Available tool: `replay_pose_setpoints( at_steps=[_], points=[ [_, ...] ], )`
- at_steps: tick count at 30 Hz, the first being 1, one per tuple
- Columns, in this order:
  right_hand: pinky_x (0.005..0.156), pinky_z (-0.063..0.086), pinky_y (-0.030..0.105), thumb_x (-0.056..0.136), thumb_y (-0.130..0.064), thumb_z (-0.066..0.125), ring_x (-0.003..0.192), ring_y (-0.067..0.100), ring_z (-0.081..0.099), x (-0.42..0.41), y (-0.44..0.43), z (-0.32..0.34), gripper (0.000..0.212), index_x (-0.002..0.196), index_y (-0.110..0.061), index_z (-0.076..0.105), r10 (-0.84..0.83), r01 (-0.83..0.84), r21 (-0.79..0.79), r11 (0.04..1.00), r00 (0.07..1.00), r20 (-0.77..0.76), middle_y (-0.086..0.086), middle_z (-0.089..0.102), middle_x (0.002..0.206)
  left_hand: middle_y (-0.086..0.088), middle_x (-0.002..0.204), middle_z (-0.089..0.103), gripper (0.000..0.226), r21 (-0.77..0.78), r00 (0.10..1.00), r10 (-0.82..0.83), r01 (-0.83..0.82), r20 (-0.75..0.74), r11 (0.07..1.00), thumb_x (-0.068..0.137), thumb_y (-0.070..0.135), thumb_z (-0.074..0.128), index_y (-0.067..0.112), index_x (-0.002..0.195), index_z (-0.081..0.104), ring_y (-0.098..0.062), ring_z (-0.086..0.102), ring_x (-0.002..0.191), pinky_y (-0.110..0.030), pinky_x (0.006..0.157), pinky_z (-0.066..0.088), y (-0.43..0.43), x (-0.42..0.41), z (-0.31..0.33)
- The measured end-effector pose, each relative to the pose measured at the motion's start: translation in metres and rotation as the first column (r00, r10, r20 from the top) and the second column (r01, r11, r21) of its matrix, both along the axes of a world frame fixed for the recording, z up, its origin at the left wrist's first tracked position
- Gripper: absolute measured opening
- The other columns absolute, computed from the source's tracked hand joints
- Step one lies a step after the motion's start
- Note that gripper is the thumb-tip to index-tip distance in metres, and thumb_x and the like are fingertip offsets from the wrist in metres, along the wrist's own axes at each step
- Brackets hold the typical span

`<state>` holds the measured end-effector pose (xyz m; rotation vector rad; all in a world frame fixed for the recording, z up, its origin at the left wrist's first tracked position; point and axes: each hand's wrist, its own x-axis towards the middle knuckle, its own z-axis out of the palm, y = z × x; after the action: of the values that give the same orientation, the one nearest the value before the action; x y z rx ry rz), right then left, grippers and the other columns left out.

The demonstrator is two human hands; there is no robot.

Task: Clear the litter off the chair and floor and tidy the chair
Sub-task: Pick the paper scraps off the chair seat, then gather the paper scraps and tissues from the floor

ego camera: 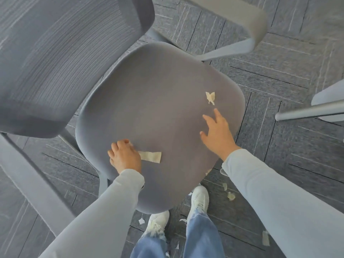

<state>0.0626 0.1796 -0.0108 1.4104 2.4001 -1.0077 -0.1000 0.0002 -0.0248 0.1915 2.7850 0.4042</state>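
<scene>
Matt grey cloth covers the chair seat (158,101); the backrest (61,53) at upper left is ribbed mesh. Paper scraps (210,97) look thin, crumpled. The carpet floor (279,75) is rough.

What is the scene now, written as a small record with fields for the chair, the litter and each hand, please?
chair seat: grey, two paper pieces on it
paper strip: on seat near its front edge, one end under the left hand
torn paper scrap: on seat near its right edge, untouched
left hand: fingers curled, closed on the strip's end
right hand: open, fingers spread, just short of the scrap
floor litter: small scraps on the carpet by the white shoes
</scene>
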Motion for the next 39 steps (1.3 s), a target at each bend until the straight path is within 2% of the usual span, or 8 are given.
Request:
replay_pose_setpoints(
  at_steps=[4, 10, 14, 20, 24, 27, 33, 39],
  points=[
    [0.113, 0.011, 0.040, 0.088, -0.026, 0.052, 0.140, 0.034, 0.000, -0.018, 0.020, -0.014, 0.058, 0.140, -0.020, 0.027, 0.054, -0.058, 0.058, 0.997, 0.997, 0.056, 0.012, -0.008, 0.153, -0.009, 0.143, 0.031, 0.061, -0.151, 0.996, 0.032, -0.018, 0.088, 0.988, 0.087, 0.041, 0.053, 0.009, 0.136, 0.035, -0.036, 0.019, 0.134, -0.054, 0.103, 0.027, -0.003, 0.003, -0.009],
    [0.113, 0.014, 0.043, 0.087, -0.026, 0.052, 0.139, 0.034, 0.003, -0.037, 0.029, -0.026, 0.065, 0.140, -0.007, 0.021, 0.082, -0.104, 0.161, 0.981, 0.987, 0.137, 0.013, 0.001, 0.154, -0.015, 0.133, 0.040, 0.036, -0.087, 0.998, -0.027, 0.031, 0.049, 0.996, 0.091, 0.015, 0.049, 0.007, 0.126, 0.046, -0.038, 0.036, 0.117, -0.045, 0.091, 0.036, -0.007, 0.002, -0.019],
    [0.107, 0.027, 0.038, 0.087, -0.017, 0.053, 0.131, 0.031, 0.026, -0.040, 0.031, -0.028, 0.057, 0.136, 0.000, 0.030, 0.065, -0.057, 0.222, 0.973, 0.998, -0.028, 0.012, 0.031, 0.145, -0.011, 0.123, 0.048, 0.027, 0.130, 0.990, -0.025, 0.007, 0.139, 0.992, 0.090, 0.000, 0.040, 0.006, 0.108, 0.059, -0.030, 0.053, 0.097, -0.028, 0.080, 0.036, -0.003, 0.002, -0.022],
    [0.068, 0.040, 0.029, 0.078, -0.022, 0.067, 0.077, 0.025, 0.059, -0.016, 0.010, -0.010, 0.013, 0.072, -0.012, 0.061, -0.180, 0.229, 0.149, 0.962, 0.942, -0.283, 0.005, 0.064, 0.076, -0.011, 0.113, 0.061, 0.037, 0.301, 0.932, -0.312, 0.248, 0.186, 0.921, 0.083, -0.010, 0.038, 0.007, 0.098, 0.067, -0.027, 0.054, 0.106, -0.026, 0.087, 0.039, 0.025, 0.035, -0.006],
    [0.071, 0.045, 0.032, 0.087, -0.008, 0.053, 0.078, 0.023, 0.060, 0.036, -0.027, -0.009, 0.012, 0.098, -0.011, 0.052, -0.363, 0.385, 0.009, 0.923, 0.878, -0.312, 0.004, 0.058, 0.081, -0.012, 0.101, 0.054, 0.030, 0.275, 0.823, -0.477, 0.403, 0.308, 0.873, 0.086, 0.000, 0.035, 0.014, 0.095, 0.059, -0.029, 0.054, 0.077, -0.029, 0.068, 0.039, 0.034, 0.072, 0.003],
    [0.077, 0.044, 0.031, 0.091, -0.003, 0.041, 0.087, 0.028, 0.059, 0.079, -0.066, -0.024, 0.020, 0.095, -0.007, 0.060, -0.489, 0.513, 0.029, 0.858, 0.832, -0.263, 0.013, 0.059, 0.098, 0.000, 0.084, 0.043, 0.014, 0.158, 0.694, -0.687, 0.669, 0.217, 0.726, 0.092, 0.022, 0.038, 0.017, 0.086, 0.050, -0.029, 0.052, 0.072, -0.029, 0.062, 0.033, 0.025, 0.102, 0.006],
    [0.078, 0.050, 0.035, 0.089, -0.003, 0.049, 0.080, 0.028, 0.064, 0.132, -0.160, -0.052, 0.016, 0.092, -0.004, 0.065, -0.697, 0.705, -0.084, 0.704, 0.665, -0.269, 0.016, 0.063, 0.094, -0.004, 0.101, 0.051, 0.039, -0.053, 0.160, -0.987, 0.985, -0.030, 0.161, 0.085, 0.045, 0.056, 0.014, 0.108, 0.050, -0.024, 0.056, 0.074, -0.030, 0.052, 0.033, 0.020, 0.140, -0.014],
    [0.068, 0.044, 0.006, 0.087, -0.004, 0.053, 0.078, 0.025, 0.064, 0.172, -0.218, -0.072, 0.014, 0.088, -0.005, 0.067, -0.722, 0.742, -0.097, 0.664, 0.601, -0.344, 0.015, 0.065, 0.087, -0.009, 0.100, 0.054, 0.026, -0.261, 0.066, -0.993, 0.961, -0.096, 0.089, 0.089, 0.019, 0.050, 0.022, 0.113, 0.059, -0.031, 0.060, 0.082, -0.032, 0.059, 0.037, 0.038, 0.148, -0.038]
  ],
)
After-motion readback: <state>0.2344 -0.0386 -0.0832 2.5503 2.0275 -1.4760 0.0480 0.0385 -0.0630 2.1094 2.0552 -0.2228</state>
